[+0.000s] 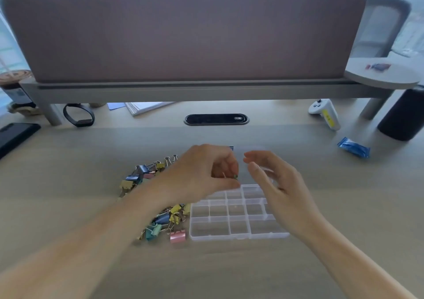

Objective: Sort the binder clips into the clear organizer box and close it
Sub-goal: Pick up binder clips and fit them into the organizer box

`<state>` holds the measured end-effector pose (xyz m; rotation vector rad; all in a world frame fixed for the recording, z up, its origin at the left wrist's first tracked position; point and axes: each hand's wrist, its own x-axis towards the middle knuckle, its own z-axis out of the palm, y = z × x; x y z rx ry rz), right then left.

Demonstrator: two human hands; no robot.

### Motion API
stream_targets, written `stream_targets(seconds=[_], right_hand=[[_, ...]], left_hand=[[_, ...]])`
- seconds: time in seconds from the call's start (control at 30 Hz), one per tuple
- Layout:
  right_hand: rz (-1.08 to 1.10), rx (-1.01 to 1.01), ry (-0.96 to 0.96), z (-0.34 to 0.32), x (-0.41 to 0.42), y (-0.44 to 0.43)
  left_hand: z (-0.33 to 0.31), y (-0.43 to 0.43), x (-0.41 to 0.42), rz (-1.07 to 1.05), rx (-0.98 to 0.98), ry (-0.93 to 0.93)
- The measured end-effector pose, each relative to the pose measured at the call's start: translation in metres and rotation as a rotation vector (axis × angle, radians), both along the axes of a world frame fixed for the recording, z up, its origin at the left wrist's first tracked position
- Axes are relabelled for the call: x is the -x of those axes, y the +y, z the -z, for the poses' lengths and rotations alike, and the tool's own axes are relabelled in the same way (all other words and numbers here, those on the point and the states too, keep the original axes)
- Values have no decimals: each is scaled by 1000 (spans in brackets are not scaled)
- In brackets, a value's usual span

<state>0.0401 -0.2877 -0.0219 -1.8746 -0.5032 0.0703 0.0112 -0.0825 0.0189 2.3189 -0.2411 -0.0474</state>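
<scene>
A clear organizer box [238, 235] with open compartments sits mid-desk [91, 161], toward the near edge. A heap of coloured binder clips [160, 220] touches its left side. Above the box's far compartments, the left hand [202, 172] pinches a small green clip [235, 176] between thumb and fingertips. The right hand [275, 184] hovers over the box's right side, fingers loose, holding nothing. The clips look light, stiff and springy, best pinched by the body. The thin plastic box may slide.
</scene>
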Motion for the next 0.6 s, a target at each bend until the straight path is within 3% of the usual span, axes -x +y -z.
stream_targets(seconds=[0.3,0.6], right_hand=[[-26,283,-110,12,-8,-13],[-99,349,-141,29,-12,-10]], left_hand=[[29,-15,-5,-21,-283,-135],[35,-19,-2,-83,-282,-180]])
